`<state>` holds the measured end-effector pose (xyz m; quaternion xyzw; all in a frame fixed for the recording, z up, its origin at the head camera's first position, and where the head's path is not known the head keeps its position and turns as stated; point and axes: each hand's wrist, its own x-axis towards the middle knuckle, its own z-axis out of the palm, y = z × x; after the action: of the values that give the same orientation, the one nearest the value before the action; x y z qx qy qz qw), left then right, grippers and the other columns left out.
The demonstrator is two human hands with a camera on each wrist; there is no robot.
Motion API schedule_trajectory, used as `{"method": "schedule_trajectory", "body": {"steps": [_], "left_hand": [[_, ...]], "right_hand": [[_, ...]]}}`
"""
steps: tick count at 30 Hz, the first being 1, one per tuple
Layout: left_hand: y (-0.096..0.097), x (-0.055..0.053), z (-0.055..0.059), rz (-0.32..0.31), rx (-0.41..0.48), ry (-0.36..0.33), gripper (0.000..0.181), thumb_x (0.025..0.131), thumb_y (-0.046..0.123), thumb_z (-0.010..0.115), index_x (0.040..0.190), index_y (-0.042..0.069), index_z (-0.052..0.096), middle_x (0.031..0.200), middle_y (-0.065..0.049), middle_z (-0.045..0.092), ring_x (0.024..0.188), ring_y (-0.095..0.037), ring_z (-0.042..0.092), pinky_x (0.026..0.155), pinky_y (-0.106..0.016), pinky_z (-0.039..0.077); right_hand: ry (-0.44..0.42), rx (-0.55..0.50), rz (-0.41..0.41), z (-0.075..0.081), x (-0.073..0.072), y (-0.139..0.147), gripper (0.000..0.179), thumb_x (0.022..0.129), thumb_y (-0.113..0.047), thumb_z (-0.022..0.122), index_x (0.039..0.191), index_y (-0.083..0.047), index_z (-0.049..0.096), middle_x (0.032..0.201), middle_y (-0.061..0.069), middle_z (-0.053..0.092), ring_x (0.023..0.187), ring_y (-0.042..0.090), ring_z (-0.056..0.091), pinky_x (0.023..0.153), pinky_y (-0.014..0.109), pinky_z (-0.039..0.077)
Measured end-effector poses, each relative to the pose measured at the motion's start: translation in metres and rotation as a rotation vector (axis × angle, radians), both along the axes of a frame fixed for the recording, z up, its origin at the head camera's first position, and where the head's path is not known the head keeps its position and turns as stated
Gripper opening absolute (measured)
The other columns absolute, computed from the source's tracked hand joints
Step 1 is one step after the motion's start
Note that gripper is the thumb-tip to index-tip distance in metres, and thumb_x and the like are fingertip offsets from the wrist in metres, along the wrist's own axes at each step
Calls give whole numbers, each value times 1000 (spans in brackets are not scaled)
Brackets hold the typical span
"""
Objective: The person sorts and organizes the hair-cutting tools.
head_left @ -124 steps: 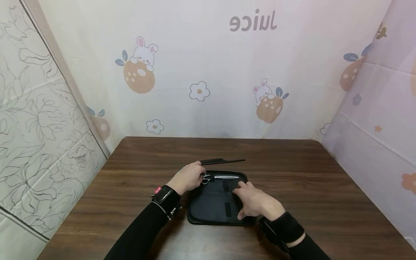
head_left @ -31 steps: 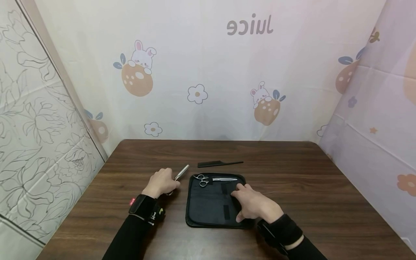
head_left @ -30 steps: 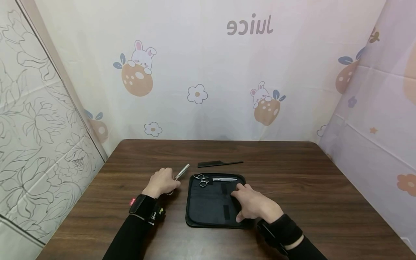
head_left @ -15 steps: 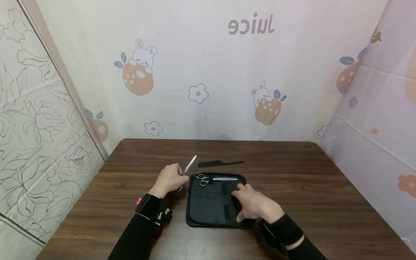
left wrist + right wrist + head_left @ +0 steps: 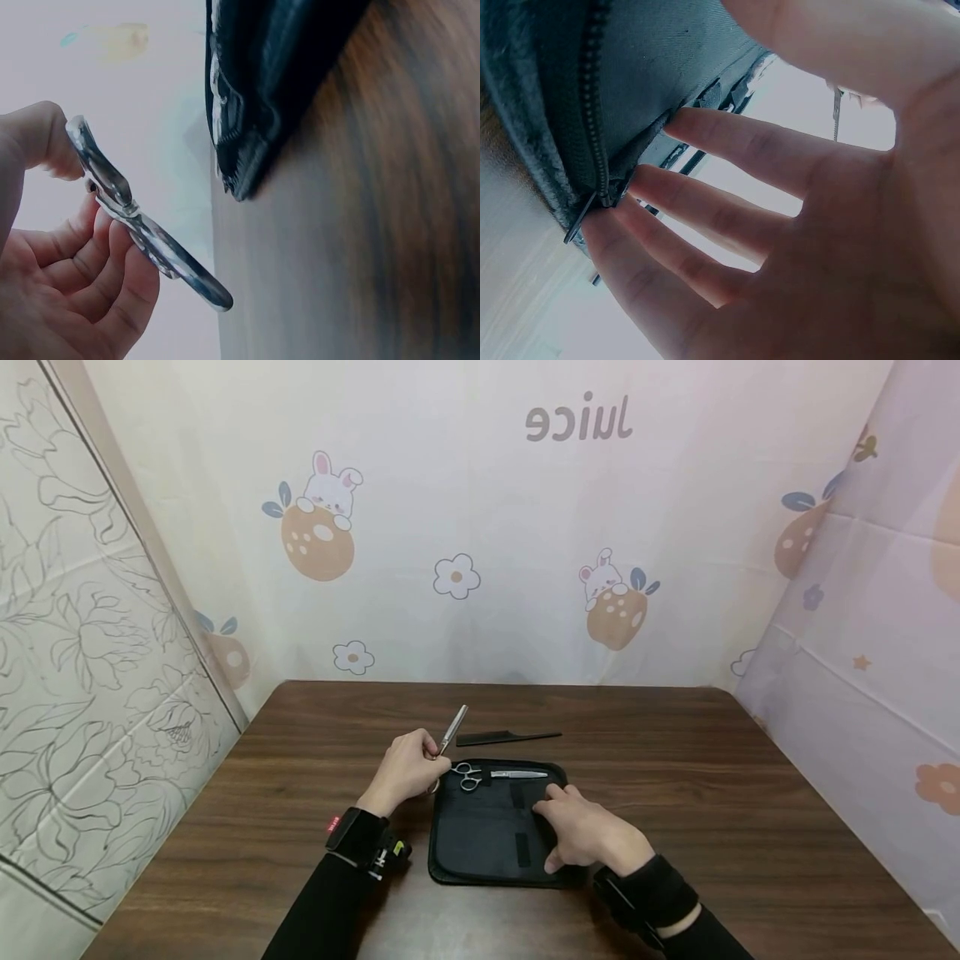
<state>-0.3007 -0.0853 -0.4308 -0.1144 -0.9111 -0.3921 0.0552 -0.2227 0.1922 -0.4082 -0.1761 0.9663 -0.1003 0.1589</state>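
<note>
My left hand point(image 5: 407, 770) holds a pair of silver scissors point(image 5: 454, 727) at the left edge of a flat black zip case point(image 5: 480, 839). Their blades point up and away, and the finger rings point(image 5: 184, 262) show below the fingers in the left wrist view. On the case lies a second pair of silver scissors point(image 5: 519, 774), tucked under a strap near its far edge. My right hand point(image 5: 596, 832) rests on the case's right side. Its fingers point(image 5: 735, 146) are extended, with their tips at the zipped edge.
A black tail comb point(image 5: 491, 738) lies on the wooden table point(image 5: 675, 752) beyond the case. Two black straps point(image 5: 522, 849) cross the case's panel below the second scissors. A printed curtain point(image 5: 510, 635) hangs behind the table.
My left hand took scissors out to the left of the case, then came back rightward and away to the case's left edge, still holding them. My right hand stays on the case.
</note>
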Motion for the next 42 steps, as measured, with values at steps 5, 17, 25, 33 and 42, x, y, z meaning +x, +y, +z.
{"method": "schedule_trajectory", "body": {"steps": [5,17,25,33,42], "left_hand": [[4,2,1,-29,42,-4,13,84,16,68,92,8,62,81,-2,61,68,-17,55,66,-34,45],[17,6,4,-108,106,-12,11,85,15,69,92,8,63,82,-1,61,72,-16,56,71,-34,47],[20,7,2,-154,143,-17,10,84,13,66,92,8,64,83,-1,62,73,-15,56,72,-33,47],[28,10,1,-191,163,-16,9,85,13,66,93,7,64,83,0,62,73,-14,57,72,-32,48],[37,16,3,-258,176,-19,9,87,13,66,94,8,64,84,0,61,75,-14,56,72,-31,47]], "right_hand": [[-5,1,2,-1,1,1,72,70,-22,96,132,-5,65,117,3,53,108,23,47,84,42,49],[-18,-10,3,5,-1,3,71,72,-23,94,134,-6,64,119,3,53,108,22,48,87,43,49],[13,-90,-15,6,-5,6,62,80,-22,89,135,-6,64,128,7,59,119,26,56,95,49,49],[353,-270,-48,1,-16,9,41,89,-17,80,126,-4,68,116,11,68,101,27,65,81,47,54],[474,-504,-31,-5,-19,6,38,89,-10,79,125,-1,69,115,12,69,103,26,68,86,45,56]]}}
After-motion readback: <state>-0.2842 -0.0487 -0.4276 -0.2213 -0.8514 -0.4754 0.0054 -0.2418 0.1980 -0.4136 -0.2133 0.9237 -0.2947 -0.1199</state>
